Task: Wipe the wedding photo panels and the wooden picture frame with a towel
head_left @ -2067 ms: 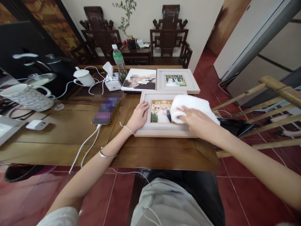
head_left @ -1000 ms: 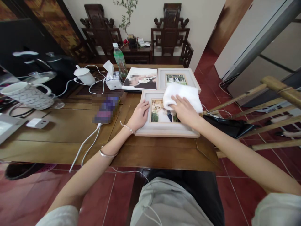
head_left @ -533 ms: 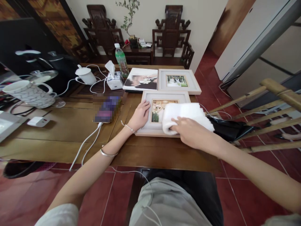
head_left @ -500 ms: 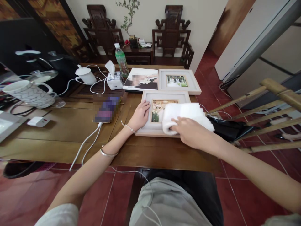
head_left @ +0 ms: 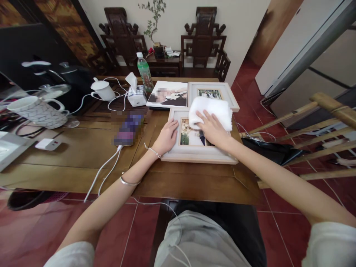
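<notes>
A pale wooden picture frame (head_left: 194,155) lies flat on the brown wooden table (head_left: 83,155) in front of me. My left hand (head_left: 167,136) rests flat on the frame's left border and holds it down. My right hand (head_left: 211,128) presses a folded white towel (head_left: 211,109) onto the frame's upper part, covering its top edge and part of the photo. Beyond it lie a second pale frame (head_left: 230,101), partly under the towel, and a frameless photo print (head_left: 169,94).
A phone (head_left: 128,128) on a white cable lies left of the frame. Farther left are a tissue box (head_left: 136,96), a green bottle (head_left: 144,70), a white teapot (head_left: 103,90), a patterned mug (head_left: 39,113) and a charger (head_left: 48,144). Bamboo rails (head_left: 306,126) and a black bag (head_left: 275,150) are at right.
My right hand has slid the towel from the frame's lower right up to its top edge. My left hand has stayed on the left border.
</notes>
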Motion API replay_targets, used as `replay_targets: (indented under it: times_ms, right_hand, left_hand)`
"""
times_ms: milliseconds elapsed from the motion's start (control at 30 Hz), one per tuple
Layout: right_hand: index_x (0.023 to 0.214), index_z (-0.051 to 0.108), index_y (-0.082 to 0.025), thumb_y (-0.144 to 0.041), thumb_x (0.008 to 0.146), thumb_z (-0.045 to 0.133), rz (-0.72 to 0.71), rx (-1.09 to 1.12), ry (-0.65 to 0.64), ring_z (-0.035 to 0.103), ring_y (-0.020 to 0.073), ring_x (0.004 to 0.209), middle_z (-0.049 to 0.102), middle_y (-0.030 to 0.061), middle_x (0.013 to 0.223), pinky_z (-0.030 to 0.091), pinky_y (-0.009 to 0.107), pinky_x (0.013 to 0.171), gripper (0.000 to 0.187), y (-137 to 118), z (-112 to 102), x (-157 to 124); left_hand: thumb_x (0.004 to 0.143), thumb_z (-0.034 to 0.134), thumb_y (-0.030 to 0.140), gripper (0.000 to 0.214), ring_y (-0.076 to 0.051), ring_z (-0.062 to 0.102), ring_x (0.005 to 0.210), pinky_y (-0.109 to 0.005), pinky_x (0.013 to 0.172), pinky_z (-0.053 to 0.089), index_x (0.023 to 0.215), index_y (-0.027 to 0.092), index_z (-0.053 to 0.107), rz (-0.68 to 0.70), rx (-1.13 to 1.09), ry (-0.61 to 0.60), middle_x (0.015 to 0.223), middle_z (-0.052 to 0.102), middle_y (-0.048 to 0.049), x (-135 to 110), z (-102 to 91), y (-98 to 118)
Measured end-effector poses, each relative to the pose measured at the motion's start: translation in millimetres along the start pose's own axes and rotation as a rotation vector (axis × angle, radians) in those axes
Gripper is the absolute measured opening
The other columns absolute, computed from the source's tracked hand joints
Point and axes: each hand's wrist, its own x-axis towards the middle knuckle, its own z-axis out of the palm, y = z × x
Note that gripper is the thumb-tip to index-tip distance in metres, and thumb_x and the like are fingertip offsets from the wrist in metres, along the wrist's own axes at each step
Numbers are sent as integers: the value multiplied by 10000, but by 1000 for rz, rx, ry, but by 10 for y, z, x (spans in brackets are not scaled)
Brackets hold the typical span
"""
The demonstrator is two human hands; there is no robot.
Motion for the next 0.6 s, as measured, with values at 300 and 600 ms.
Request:
replay_targets:
  times_ms: [300, 600]
  right_hand:
    - [1219, 617, -123, 9, 791, 435, -77, 3, -153, 280, 410, 1373, 359, 164, 1507, 275, 610, 1046, 483, -237, -167, -105]
    - [1103, 646, -173, 44, 704, 410, -251, 306, -254, 496, 282, 1245, 530, 112, 1388, 449, 432, 949, 512, -641, -734, -835]
  left_hand:
    - [922, 395, 222, 425, -297, 360, 1381, -489, 1150, 302, 1288, 53, 530, 2, 47, -30, 1392, 503, -191, -7, 21, -15]
    - [921, 367, 218, 436, -293, 345, 1389, -510, 1151, 295, 1302, 76, 523, 12, 34, -30, 1397, 501, -175, -11, 35, -16]
